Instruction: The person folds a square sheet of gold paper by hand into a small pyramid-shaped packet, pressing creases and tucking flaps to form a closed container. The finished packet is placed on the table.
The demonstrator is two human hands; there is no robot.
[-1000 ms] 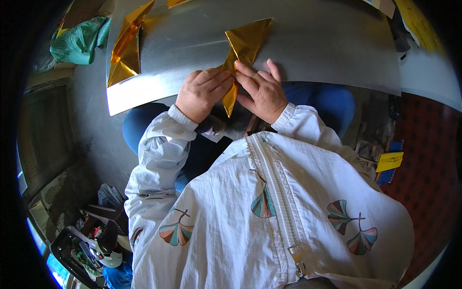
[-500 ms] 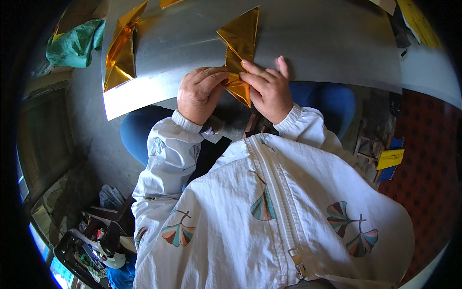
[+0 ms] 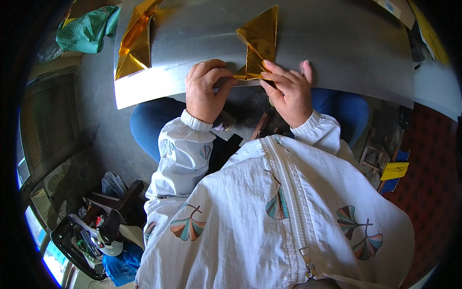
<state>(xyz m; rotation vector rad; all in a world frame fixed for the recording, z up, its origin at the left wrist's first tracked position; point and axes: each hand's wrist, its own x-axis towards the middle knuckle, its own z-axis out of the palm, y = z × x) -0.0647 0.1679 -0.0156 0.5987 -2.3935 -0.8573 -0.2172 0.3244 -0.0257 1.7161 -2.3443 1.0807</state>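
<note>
A sheet of shiny gold foil paper (image 3: 260, 39), folded into points, lies at the near edge of the metal tabletop (image 3: 337, 48). My left hand (image 3: 207, 89) pinches its near left corner between thumb and fingers. On the other side my right hand (image 3: 288, 89) grips the near right part, thumb below and fingers above, with the little finger raised. The near part is bent into a narrow strip between my hands, while the far point rests flat on the metal. Part of the fold is hidden under my right fingers.
More folded gold paper (image 3: 134, 45) lies at the table's left end. Beyond that end is a green plastic bag (image 3: 89, 31). A cardboard box (image 3: 397, 12) sits at the far right. Lower left, a black bin (image 3: 72, 245) holds mixed items.
The near point of the gold paper, which hung down past the table edge, is now folded up into a strip. My left hand has drawn slightly away from my right. The whole view has shifted.
</note>
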